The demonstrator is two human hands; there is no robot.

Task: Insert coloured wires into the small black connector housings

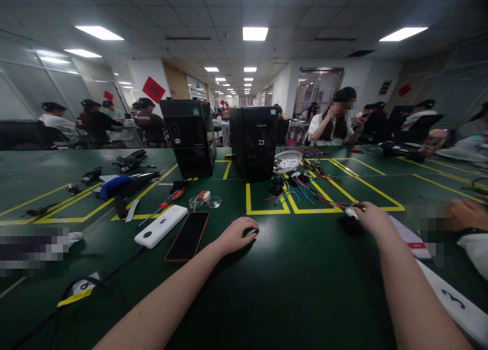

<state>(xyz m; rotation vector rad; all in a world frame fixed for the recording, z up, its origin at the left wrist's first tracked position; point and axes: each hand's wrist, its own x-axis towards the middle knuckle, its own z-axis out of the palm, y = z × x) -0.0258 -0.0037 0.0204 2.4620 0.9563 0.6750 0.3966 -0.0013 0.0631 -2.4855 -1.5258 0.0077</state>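
My left hand (238,234) rests on the dark green table (297,284) with its fingers curled down, closed; nothing shows in it. A black phone with an orange edge (188,236) lies just left of it, beside a white power bank (161,226). My right hand (369,216) reaches forward on the right, fingers pinched on a small white object (351,212) at the end of a bundle of coloured wires (305,190). I cannot name that object.
Two black computer towers (189,135) (253,141) stand at mid-table, with a white basket (287,161) beside them. Glasses (205,201), a red-handled screwdriver (170,199) and tools lie on the left. Another person's hand (463,214) rests at the right. People sit at the far tables.
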